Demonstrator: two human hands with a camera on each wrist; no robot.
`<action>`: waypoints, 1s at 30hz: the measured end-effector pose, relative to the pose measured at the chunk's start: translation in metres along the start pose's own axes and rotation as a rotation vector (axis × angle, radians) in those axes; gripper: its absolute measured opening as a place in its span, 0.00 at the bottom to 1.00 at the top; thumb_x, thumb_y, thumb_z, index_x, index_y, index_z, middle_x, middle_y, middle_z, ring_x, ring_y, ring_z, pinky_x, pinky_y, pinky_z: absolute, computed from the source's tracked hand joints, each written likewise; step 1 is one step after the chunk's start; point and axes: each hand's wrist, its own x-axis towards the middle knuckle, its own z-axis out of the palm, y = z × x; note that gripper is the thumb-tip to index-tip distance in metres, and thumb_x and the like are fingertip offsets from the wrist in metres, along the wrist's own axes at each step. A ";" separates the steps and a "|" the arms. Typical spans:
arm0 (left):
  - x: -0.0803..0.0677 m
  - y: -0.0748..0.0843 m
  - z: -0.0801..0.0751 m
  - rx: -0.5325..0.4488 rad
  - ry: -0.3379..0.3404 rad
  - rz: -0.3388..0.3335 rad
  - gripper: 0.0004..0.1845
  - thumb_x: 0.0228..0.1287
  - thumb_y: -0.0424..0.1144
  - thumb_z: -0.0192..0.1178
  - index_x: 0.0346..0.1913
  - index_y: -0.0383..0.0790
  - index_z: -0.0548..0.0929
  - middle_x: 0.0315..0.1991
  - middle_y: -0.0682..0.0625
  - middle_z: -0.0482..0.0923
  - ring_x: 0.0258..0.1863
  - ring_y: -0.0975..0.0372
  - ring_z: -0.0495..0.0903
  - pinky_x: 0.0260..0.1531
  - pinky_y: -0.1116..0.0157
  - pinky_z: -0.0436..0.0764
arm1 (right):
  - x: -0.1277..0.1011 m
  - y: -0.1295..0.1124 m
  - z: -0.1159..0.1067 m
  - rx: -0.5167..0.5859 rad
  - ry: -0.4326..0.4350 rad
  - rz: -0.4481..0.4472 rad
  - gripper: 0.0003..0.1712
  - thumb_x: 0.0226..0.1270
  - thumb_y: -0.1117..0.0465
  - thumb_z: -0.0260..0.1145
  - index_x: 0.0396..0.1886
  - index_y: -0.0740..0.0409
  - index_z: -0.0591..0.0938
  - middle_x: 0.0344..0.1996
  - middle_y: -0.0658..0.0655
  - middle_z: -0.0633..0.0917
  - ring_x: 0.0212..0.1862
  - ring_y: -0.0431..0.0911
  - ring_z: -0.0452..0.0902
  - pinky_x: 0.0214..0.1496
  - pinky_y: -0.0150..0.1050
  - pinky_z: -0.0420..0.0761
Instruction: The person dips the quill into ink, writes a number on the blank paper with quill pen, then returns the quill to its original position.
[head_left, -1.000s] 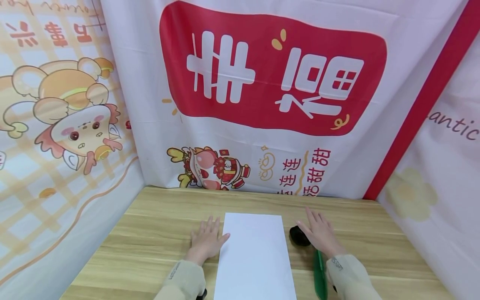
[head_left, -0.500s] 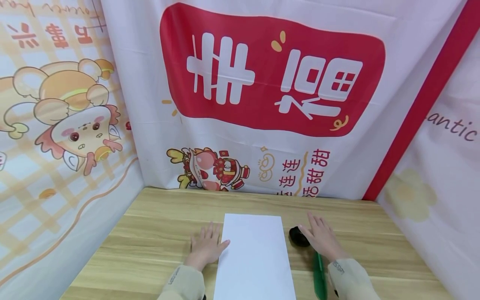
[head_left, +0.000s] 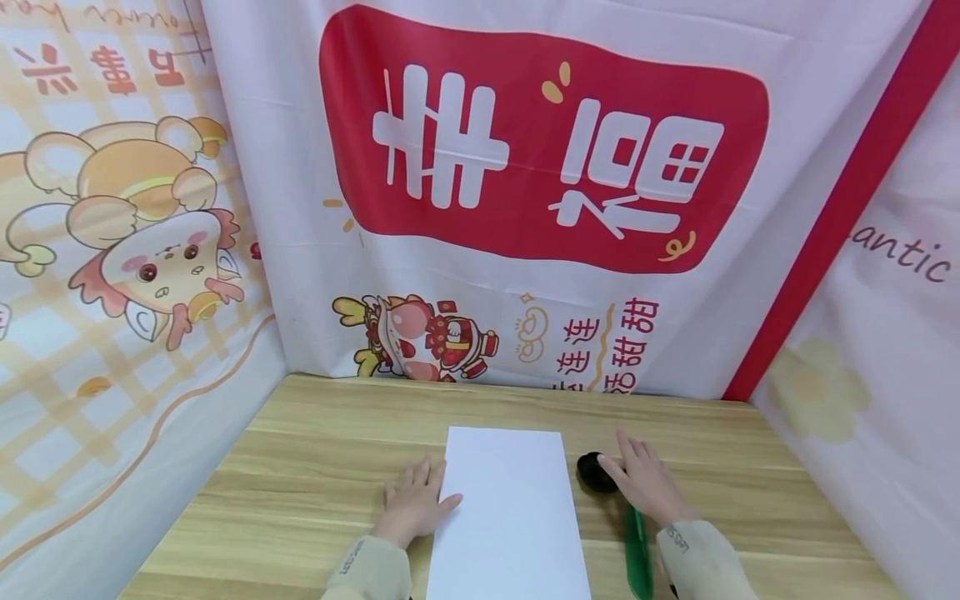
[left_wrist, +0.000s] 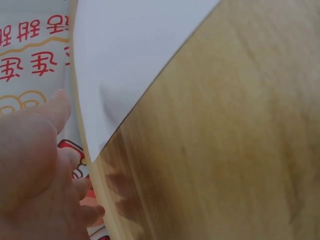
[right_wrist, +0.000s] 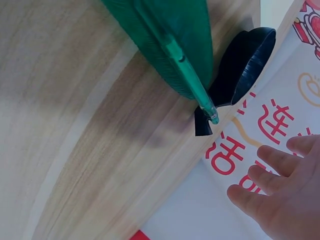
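Observation:
A sheet of white paper (head_left: pixel 506 517) lies lengthwise on the wooden table. My left hand (head_left: pixel 417 504) is at its left edge, fingers extended and thumb overlapping the paper in the head view. To the right of the sheet, my right hand (head_left: pixel 651 483) is spread, with its thumb overlapping a small black cup-like object (head_left: pixel 594 472). Below that hand lies a green feather pen (head_left: pixel 638 554). The right wrist view shows its slim green barrel (right_wrist: pixel 187 72) along the feather, the tip beside the black object (right_wrist: pixel 245 70). Neither hand grips anything.
The wooden tabletop (head_left: pixel 315 467) extends to both sides of the paper. A white cloth with a red printed panel (head_left: pixel 540 242) hangs behind its far edge. Printed cloths (head_left: pixel 150 275) also enclose the left and right sides.
Both hands have drawn back slightly toward me, the left one a little more. The paper, feather pen and black object lie essentially where they were.

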 end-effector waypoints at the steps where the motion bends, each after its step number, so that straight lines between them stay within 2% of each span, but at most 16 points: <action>1: 0.000 0.000 0.000 0.001 0.000 0.003 0.36 0.65 0.57 0.49 0.69 0.37 0.59 0.69 0.35 0.48 0.66 0.37 0.46 0.56 0.32 0.40 | -0.001 0.000 0.000 -0.003 0.003 -0.002 0.43 0.71 0.39 0.41 0.69 0.69 0.51 0.64 0.75 0.58 0.65 0.70 0.45 0.62 0.66 0.46; 13: -0.002 0.000 0.003 -0.006 -0.021 0.025 0.36 0.65 0.56 0.49 0.68 0.37 0.60 0.69 0.35 0.50 0.65 0.36 0.47 0.55 0.31 0.39 | -0.009 0.001 0.006 -0.012 0.042 -0.039 0.41 0.71 0.42 0.45 0.67 0.72 0.54 0.61 0.76 0.62 0.62 0.70 0.53 0.61 0.65 0.53; 21: -0.004 0.001 0.001 -0.007 -0.023 0.038 0.35 0.65 0.56 0.50 0.68 0.37 0.60 0.69 0.35 0.51 0.65 0.36 0.48 0.54 0.30 0.40 | -0.008 0.004 0.010 -0.022 0.032 -0.014 0.40 0.71 0.43 0.48 0.66 0.73 0.57 0.60 0.76 0.64 0.60 0.70 0.57 0.60 0.63 0.58; 25: -0.003 -0.001 0.003 0.002 -0.021 0.051 0.36 0.65 0.56 0.50 0.68 0.37 0.60 0.68 0.35 0.52 0.65 0.37 0.49 0.54 0.30 0.40 | -0.008 0.005 0.014 -0.029 0.019 0.004 0.42 0.70 0.41 0.47 0.66 0.73 0.58 0.59 0.78 0.64 0.60 0.70 0.57 0.59 0.63 0.59; 30: -0.003 -0.002 0.008 0.011 -0.020 0.058 0.36 0.64 0.57 0.51 0.67 0.38 0.62 0.68 0.36 0.53 0.64 0.36 0.50 0.53 0.29 0.41 | -0.012 0.007 0.020 -0.031 0.038 0.004 0.39 0.70 0.44 0.50 0.64 0.75 0.60 0.55 0.79 0.67 0.58 0.70 0.61 0.57 0.62 0.62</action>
